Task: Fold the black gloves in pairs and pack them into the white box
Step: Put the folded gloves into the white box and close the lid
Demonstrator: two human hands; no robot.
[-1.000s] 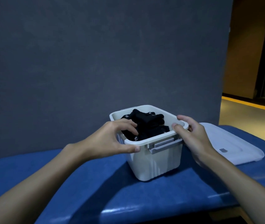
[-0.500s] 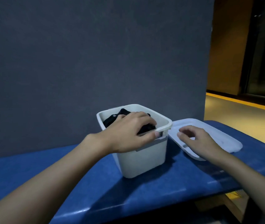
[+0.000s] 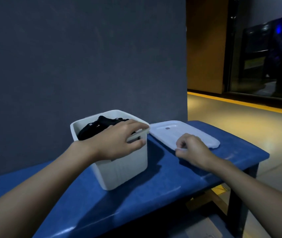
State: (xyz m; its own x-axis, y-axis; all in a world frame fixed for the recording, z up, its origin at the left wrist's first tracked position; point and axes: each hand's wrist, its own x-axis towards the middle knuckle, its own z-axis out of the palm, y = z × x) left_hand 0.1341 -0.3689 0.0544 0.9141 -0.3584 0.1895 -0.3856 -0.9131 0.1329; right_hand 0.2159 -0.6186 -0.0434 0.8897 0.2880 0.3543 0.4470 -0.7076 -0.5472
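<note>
Blue bench (image 3: 154, 194): left hand (image 3: 118, 141) grips box (image 3: 124, 172) rim; right hand (image 3: 193, 150) seemingly pinches lid (image 3: 179, 131), box's three o'clock. Lift level, seat squarely.

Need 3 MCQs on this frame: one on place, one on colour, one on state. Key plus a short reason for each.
1. Where is the lid relative to the white box?
A. Closed on top of it
B. Flat on the bench, to its right
C. Leaning against the wall

2. What colour is the bench top?
A. Blue
B. Red
C. Green

3. What is the left hand doing?
A. Gripping the white box at its rim
B. Lying flat on the bench
C. Holding a glove up in the air

Key:
1 B: the lid lies flat beside the open box, and the right hand pinches its near edge.
2 A: the padded top is blue all along.
3 A: the fingers curl over the rim and the thumb presses on the outside.
</note>
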